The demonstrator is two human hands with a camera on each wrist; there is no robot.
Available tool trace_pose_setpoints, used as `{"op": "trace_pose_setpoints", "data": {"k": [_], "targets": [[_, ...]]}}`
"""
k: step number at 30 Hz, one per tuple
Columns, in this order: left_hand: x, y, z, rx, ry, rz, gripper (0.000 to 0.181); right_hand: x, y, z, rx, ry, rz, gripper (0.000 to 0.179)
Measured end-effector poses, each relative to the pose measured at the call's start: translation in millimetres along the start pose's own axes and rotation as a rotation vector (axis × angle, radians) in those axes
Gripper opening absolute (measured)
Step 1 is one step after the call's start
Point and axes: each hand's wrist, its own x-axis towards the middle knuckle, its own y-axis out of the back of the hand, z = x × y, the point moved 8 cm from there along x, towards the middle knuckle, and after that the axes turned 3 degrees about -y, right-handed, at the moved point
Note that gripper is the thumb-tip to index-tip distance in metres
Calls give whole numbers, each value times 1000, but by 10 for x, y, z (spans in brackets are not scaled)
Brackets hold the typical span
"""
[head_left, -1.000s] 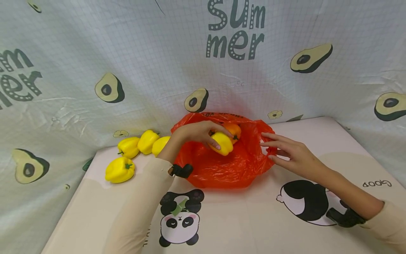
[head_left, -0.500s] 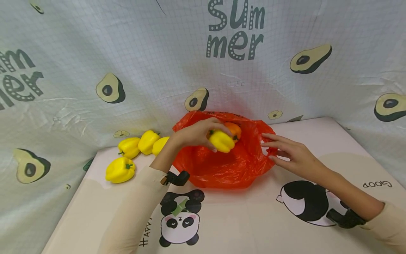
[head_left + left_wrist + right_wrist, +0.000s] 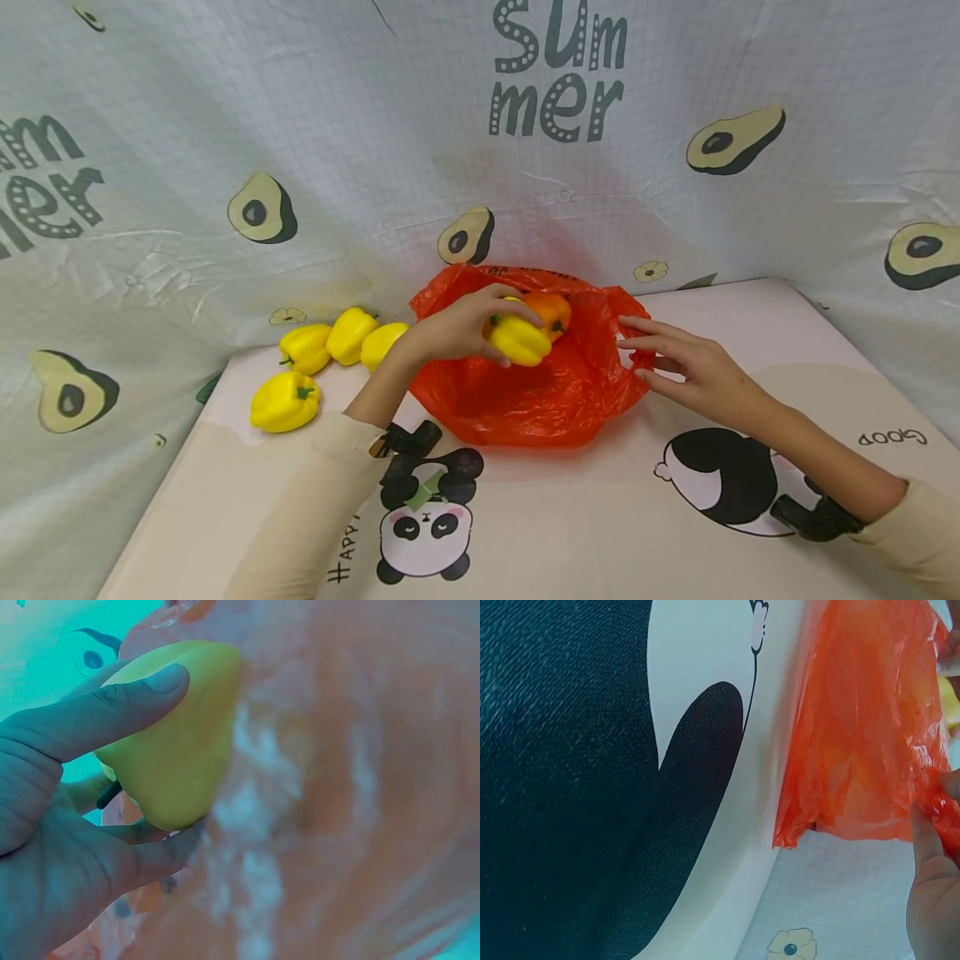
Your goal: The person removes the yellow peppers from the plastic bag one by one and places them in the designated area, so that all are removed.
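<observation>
My left hand [image 3: 459, 325] grips a yellow bell pepper [image 3: 521, 340] over the mouth of a red plastic bag [image 3: 525, 408]. In the left wrist view, the thumb lies across the pepper's side and the green stem [image 3: 109, 795] points toward the palm. An orange bell pepper [image 3: 553, 313] lies inside the bag, just behind the yellow one and partly covered by it. At the bag's right edge, my right hand [image 3: 693, 367] holds the bunched plastic, its fingers partly spread. The right wrist view shows red film [image 3: 930, 795] between the fingers.
Several yellow bell peppers [image 3: 285, 402] sit on the table's left side, one of them [image 3: 382, 343] beside the left forearm. The table cover [image 3: 585, 525] has panda prints. Behind it hangs a pale curtain [image 3: 360, 150] with avocado prints.
My left hand and the yellow pepper have shifted slightly left, and the left forearm has drawn back a little. My right hand stays at the bag's edge.
</observation>
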Motion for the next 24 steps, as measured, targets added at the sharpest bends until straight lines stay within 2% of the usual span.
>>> {"op": "trace_pose_setpoints", "data": {"k": [6, 16, 24], "targets": [[-54, -1, -8, 5, 3, 30, 52, -1, 14, -9, 1, 5, 11, 54], [-120, 83, 42, -8, -50, 206, 49, -11, 10, -11, 19, 9, 3, 53], [-159, 111, 32, -26, -20, 265, 49, -5, 11, -13, 19, 20, 3, 53]]}}
